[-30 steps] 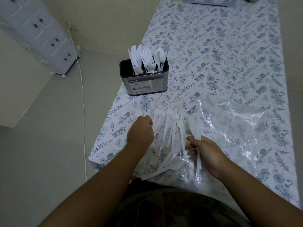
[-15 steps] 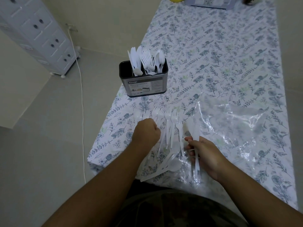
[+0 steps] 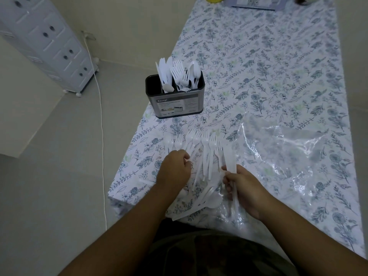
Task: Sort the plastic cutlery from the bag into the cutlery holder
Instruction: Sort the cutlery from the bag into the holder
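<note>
A long table [image 3: 278, 66] under a blue-and-green floral cloth filled the right half of the frame, running from the lower centre up to the top edge. To its left lay pale floor tiles, and a white cabinet [image 3: 49, 42] on small wheels stood in the upper left corner, with a thin white cord [image 3: 101, 136] trailing down the floor beside it.

A crumpled clear plastic bag [image 3: 288, 156] lay flat on the cloth at centre right, its lower left edge reaching under the right hand.

The cutlery holder [image 3: 175, 96], a dark metal box with a printed label, stood upright at the table's left edge in the upper centre. White knives, forks and spoons stood in its compartments, handles down.

Between holder and hands, loose white plastic cutlery [image 3: 205, 156] lay fanned on the cloth at the centre of the frame, mostly forks with tines pointing up the frame, and a spoon lower down near the table's front edge.

The left hand [image 3: 175, 170] sat at lower centre with fingers curled over the left side of the fan; whether it gripped a piece could not be told. Just to its right, apart from it, the right hand [image 3: 245, 188] pinched a few white pieces [image 3: 231, 168] between thumb and fingers.
</note>
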Motion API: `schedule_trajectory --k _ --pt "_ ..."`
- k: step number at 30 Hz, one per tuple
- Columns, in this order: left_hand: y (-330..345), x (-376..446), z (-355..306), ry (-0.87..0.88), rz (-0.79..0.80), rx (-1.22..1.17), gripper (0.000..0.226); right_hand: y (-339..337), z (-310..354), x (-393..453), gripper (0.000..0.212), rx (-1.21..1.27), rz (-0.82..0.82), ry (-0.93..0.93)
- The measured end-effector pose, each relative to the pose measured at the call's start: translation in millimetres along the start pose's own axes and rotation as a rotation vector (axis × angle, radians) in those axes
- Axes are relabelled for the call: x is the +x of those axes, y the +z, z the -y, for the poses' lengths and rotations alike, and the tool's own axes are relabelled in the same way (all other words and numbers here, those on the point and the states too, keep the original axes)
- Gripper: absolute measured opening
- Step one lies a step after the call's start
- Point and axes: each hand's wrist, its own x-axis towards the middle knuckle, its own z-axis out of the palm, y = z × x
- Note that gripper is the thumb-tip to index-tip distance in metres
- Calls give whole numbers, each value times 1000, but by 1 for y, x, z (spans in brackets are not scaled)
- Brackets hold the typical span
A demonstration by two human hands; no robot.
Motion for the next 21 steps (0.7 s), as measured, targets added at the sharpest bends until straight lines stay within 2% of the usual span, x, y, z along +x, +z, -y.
schedule_trajectory --k 4,11,13,15,18,21 --pt "13 12 -5 65 29 168 25 -7 -1 -3 11 28 -34 28" --pt "18 35 -25 79 76 373 9 -10 1 -9 35 98 -58 67" --pt "15 36 -28 84 94 391 9 -13 0 -8 35 123 -65 77" --pt "10 34 -28 44 92 340 11 -14 -1 -7 21 166 -51 60" --pt "-2 18 -25 -71 44 165 17 -12 1 -6 31 197 -18 43" --pt "-7 -7 -28 -80 43 -32 15 -6 5 -5 28 260 2 37"
